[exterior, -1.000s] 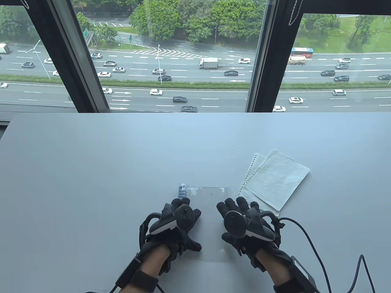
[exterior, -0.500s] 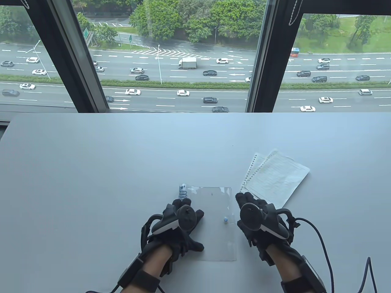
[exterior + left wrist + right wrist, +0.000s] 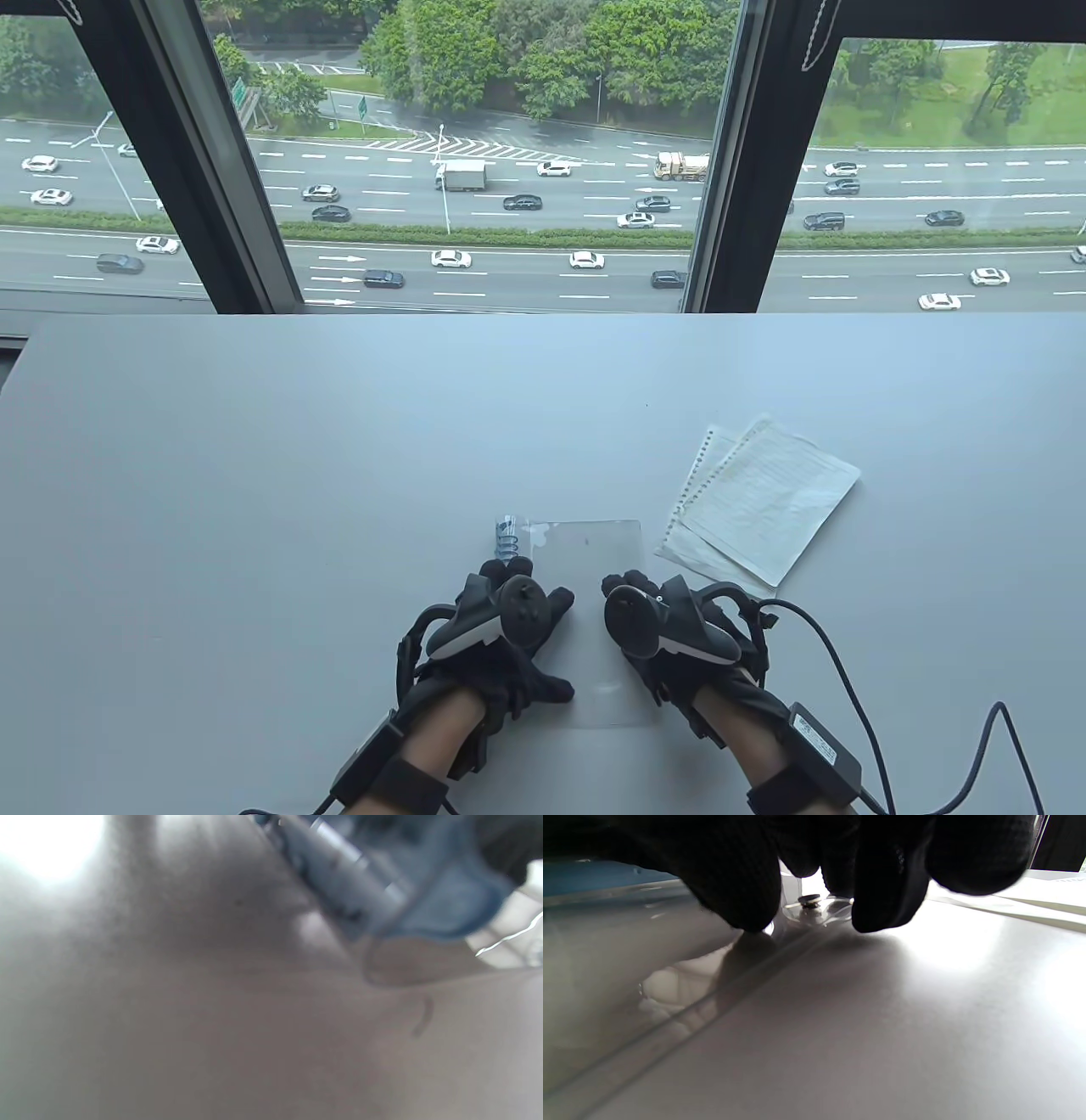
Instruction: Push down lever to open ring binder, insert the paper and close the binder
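Observation:
A clear plastic ring binder (image 3: 585, 543) lies shut on the table, its metal rings (image 3: 506, 539) showing at the far left corner. My left hand (image 3: 519, 586) rests flat on the binder's spine side with fingers spread. The left wrist view is blurred and shows only the ring mechanism (image 3: 339, 887) close up. My right hand (image 3: 624, 587) covers the cover's right edge. In the right wrist view its curled fingertips (image 3: 742, 891) come down on either side of the small metal snap (image 3: 809, 901). The punched papers (image 3: 764, 501) lie to the right.
The grey table (image 3: 254, 475) ends at a window at the back. Black cables (image 3: 857, 671) trail from my right wrist across the table's near right. The paper stack lies a short way from my right hand.
My right hand drew off to the right, uncovering the snap, then came back left onto it with fingers curled. The left hand stayed put on the spine.

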`<state>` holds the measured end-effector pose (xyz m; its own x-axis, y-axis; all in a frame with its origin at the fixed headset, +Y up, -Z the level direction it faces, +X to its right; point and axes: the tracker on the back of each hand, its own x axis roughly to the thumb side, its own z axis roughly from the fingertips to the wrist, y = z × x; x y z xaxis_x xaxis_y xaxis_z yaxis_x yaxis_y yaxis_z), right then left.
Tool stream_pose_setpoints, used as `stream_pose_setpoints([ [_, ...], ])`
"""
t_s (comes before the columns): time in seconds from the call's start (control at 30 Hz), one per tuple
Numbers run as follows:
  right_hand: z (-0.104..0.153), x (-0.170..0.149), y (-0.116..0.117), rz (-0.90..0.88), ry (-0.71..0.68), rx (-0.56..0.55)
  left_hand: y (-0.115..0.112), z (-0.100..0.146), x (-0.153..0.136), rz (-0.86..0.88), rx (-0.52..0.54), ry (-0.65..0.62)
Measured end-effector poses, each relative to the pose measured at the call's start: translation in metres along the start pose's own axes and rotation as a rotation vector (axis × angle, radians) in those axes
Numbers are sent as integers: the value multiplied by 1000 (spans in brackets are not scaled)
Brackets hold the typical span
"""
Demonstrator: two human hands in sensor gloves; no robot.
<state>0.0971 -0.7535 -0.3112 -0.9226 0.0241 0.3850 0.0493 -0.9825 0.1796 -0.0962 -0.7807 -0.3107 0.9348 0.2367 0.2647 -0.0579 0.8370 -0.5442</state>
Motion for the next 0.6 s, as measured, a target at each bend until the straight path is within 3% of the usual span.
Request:
stream_pose_setpoints([
  [0.6, 0, 4, 0, 22, -1, -39, 1, 1, 0, -7, -6, 43],
])
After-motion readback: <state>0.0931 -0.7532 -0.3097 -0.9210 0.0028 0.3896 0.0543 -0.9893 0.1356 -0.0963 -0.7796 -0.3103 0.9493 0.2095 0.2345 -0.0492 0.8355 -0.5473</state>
